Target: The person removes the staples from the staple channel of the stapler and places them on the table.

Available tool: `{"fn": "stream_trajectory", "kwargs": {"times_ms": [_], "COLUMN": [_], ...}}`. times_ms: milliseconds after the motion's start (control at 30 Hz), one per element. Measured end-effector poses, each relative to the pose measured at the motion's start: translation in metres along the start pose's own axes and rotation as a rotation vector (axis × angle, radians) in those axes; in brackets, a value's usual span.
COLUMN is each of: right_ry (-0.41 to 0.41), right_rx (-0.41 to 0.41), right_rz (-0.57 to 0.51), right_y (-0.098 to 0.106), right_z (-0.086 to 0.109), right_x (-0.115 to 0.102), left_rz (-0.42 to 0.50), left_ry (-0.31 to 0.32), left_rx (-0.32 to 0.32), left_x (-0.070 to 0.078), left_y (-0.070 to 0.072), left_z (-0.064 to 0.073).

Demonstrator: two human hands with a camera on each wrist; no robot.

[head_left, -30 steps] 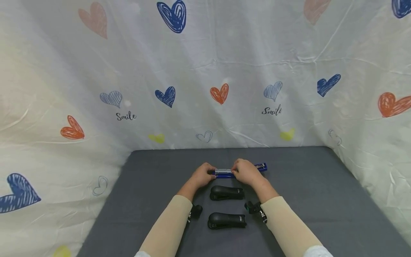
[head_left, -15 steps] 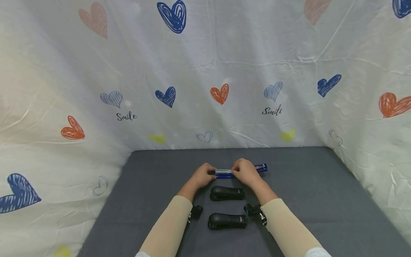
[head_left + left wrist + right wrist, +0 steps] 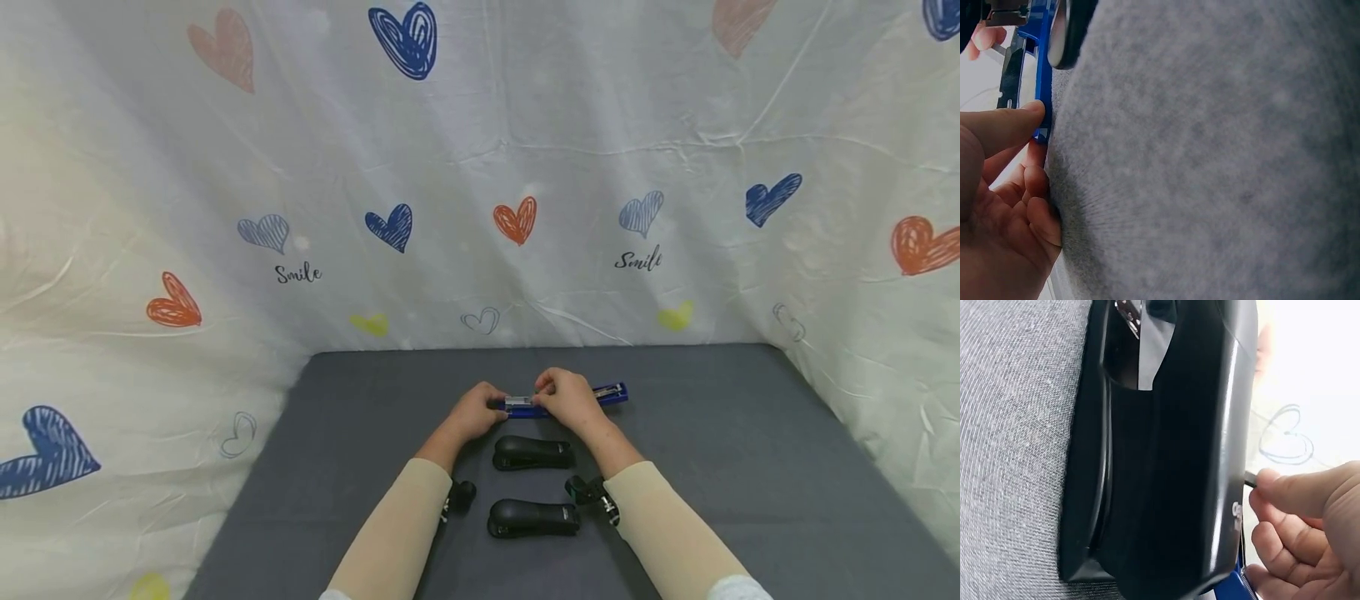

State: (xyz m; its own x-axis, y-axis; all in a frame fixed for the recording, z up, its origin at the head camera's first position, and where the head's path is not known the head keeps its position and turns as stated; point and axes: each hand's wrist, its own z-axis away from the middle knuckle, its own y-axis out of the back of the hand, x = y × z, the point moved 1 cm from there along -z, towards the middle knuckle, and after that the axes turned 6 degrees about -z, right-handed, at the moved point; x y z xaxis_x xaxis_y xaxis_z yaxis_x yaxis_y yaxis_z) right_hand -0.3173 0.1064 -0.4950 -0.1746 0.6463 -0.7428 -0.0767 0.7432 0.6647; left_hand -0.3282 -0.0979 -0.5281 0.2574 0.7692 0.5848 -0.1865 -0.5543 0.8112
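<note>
A blue stapler [image 3: 615, 393] lies opened out across the table, its silver magazine [image 3: 517, 402] exposed. My left hand [image 3: 474, 410] grips its left end; in the left wrist view the thumb [image 3: 1034, 111] presses on the blue base [image 3: 1043, 69] with fingers below. My right hand [image 3: 567, 402] is over the middle of the stapler. Between its thumb and forefinger it pinches a thin grey strip [image 3: 1250, 479] that looks like a strip of staples, mostly hidden by the fingers and a black stapler in the right wrist view.
Two black staplers lie between my forearms, the farther one [image 3: 532, 453] just in front of the blue stapler, the nearer one [image 3: 534, 518] closer to me. A heart-printed curtain [image 3: 480, 250] hangs behind the grey tabletop [image 3: 712, 467].
My right hand has shifted slightly left, with its fingers now lifted a little over the silver magazine. Less of the magazine shows. My left hand keeps its grip on the stapler's end.
</note>
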Motion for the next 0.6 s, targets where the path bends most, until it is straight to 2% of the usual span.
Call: {"fn": "stream_trajectory", "kwargs": {"times_ms": [267, 600], "right_ry": [0.004, -0.029], "right_rx": [-0.033, 0.003], "right_rz": [0.058, 0.046], "right_y": [0.0011, 0.0069], "right_z": [0.0009, 0.0038], "right_x": [-0.0039, 0.0000], "left_rz": [0.007, 0.011], "left_ry": [0.011, 0.009], "left_rx": [0.004, -0.006], "left_x": [0.0001, -0.0008], "left_y": [0.0010, 0.0006], "left_z": [0.0005, 0.0007]}}
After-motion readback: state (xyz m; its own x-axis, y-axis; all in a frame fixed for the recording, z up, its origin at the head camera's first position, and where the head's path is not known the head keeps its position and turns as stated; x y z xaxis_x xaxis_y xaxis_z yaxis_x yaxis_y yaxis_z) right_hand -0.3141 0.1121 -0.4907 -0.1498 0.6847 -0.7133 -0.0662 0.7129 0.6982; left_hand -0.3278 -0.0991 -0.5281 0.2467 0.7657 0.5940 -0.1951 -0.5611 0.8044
